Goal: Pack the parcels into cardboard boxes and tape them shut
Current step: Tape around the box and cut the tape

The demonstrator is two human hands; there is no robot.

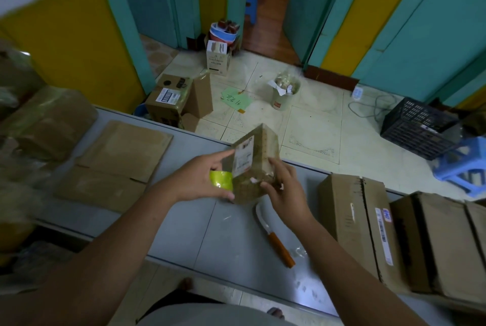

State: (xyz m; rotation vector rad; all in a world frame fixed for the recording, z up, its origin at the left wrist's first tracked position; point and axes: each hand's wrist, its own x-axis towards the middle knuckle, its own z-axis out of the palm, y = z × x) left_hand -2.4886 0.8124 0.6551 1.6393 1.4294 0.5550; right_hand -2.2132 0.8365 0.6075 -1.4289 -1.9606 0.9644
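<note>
Above the table point(184, 233), the right hand point(285, 189) grips the small box point(256, 165) while the left hand point(202, 179) pinches the yellow tape roll point(221, 179) against its left side, so it seems best to steady the box and pull the tape taut.

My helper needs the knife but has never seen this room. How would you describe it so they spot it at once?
Look at the grey table. The knife lies flat on it, nearer the person than the small labelled box, left of the big cardboard boxes. It alone has an orange handle and a pale curved blade.
</note>
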